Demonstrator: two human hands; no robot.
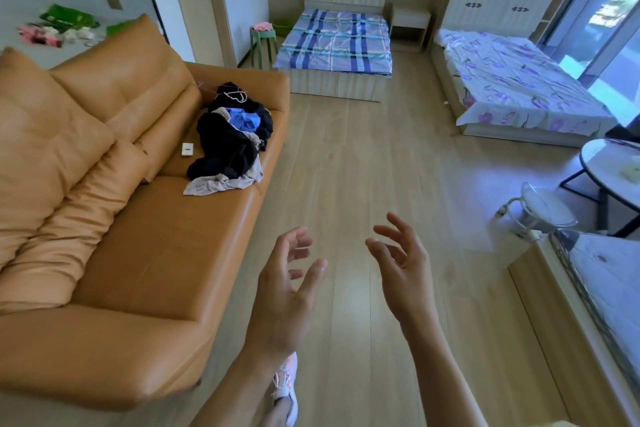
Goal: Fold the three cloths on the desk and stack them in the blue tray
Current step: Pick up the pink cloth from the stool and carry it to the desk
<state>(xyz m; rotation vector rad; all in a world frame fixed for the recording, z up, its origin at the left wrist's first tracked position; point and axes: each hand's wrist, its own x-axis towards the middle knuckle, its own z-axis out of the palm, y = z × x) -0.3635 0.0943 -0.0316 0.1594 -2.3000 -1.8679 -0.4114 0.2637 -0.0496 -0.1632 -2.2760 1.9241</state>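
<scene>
Hovering over pale wood floor (pixel 363 166): left hand (pixel 287 291) & right hand (pixel 403 267) both loosely spread, empty. Prob. nothing folded yet; desk, cloths, blue tray not in view.

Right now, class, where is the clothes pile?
Head view, left of centre: the clothes pile lies on the sofa seat at its far end, right of a small white box.
</scene>
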